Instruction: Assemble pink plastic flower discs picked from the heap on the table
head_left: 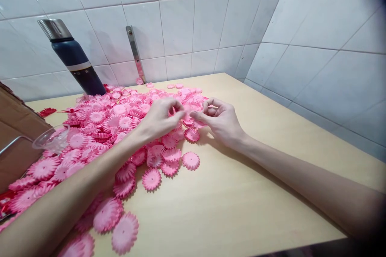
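Note:
My left hand is closed in a pinch at the right part of a large heap of pink scalloped flower-petal discs. Facing it, my right hand has thumb and forefinger pinched together. Between the two sets of fingertips is a thin pink petal disc, slightly blurred and partly hidden by the fingers. Just below the hands lie loose petal discs, one of them flat on the wooden table. Each disc has a notched rim, and several show a small hole in the middle.
A dark blue bottle with a steel cap stands behind the heap. At left are a clear plastic cup and a cardboard box. White tiled walls border the table, with a metal bracket fixed at the back.

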Demonstrator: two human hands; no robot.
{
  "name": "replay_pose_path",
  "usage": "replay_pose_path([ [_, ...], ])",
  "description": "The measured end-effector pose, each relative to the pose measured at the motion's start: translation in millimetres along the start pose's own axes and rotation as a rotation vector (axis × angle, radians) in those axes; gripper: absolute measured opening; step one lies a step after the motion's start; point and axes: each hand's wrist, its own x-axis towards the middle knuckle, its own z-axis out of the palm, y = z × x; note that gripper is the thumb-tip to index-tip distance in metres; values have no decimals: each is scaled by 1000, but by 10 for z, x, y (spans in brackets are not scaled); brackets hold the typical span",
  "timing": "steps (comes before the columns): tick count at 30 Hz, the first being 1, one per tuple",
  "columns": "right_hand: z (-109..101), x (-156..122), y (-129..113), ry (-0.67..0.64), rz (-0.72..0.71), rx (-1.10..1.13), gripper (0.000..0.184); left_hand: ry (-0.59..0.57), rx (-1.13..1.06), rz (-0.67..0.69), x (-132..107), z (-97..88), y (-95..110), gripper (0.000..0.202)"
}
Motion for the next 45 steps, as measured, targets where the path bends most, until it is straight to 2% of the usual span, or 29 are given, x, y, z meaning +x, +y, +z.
replay_pose_path([
  [4,-2,-1,1,13,13,-22,37,287,-2,-107,48,-121,-170,18],
  [7,-5,0,23,14,58,-39,37,398,19,-157,69,-192,-269,27],
  [10,-8,-1,19,5,106,-69,32,322,-10,-83,64,-180,-258,34],
  [15,-11,-5,-17,-36,120,-75,35,84,-105,48,22,-53,-115,23],
  [21,-9,-16,-43,-41,111,-1,37,-141,-159,36,-20,3,-59,28],
  [23,-7,-16,-49,-37,96,-4,37,-179,-183,41,-22,-12,-53,27],
  [28,-5,-5,-57,-50,57,12,37,-154,-119,38,-17,-56,8,26],
  [31,-17,9,-61,-22,28,3,39,-130,-152,23,-20,-67,42,27],
  [35,-18,22,-53,17,1,-10,43,-184,-211,19,-35,-54,45,26],
  [40,21,-6,-43,3,10,3,44,-203,-219,62,-54,4,78,20],
  [42,24,-18,-45,5,16,-10,44,-150,-175,47,-47,-8,93,21],
  [45,8,-6,-42,67,-1,-52,41,115,-81,-30,-10,-99,34,22],
])
